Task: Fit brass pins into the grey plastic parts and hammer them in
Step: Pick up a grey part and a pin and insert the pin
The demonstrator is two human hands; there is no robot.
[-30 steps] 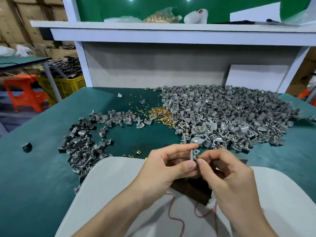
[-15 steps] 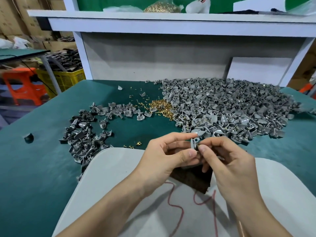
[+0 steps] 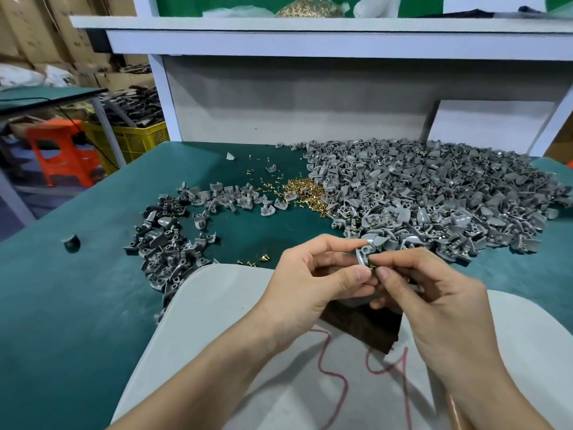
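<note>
My left hand (image 3: 313,280) pinches a small grey plastic part (image 3: 363,255) between thumb and forefinger, held up over the table's near edge. My right hand (image 3: 428,290) meets it from the right, its thumb and forefinger pinching a small brass pin (image 3: 372,267) against the part's lower edge; the pin is mostly hidden. A large heap of grey parts (image 3: 434,197) covers the right of the green table (image 3: 77,305). A little pile of brass pins (image 3: 305,193) lies at the heap's left edge. A smaller curved spread of grey parts (image 3: 173,243) lies to the left.
A white board (image 3: 223,321) with red scribbles lies at the near edge, a dark wooden block (image 3: 362,327) on it under my hands. A few loose pins (image 3: 260,259) lie by the board. A small dark cap (image 3: 71,243) sits far left. A white shelf frame (image 3: 279,41) stands behind.
Both hands have stayed together on the grey part, shifting only slightly; my right fingertips have moved lower on the part. The camera has tilted a little.
</note>
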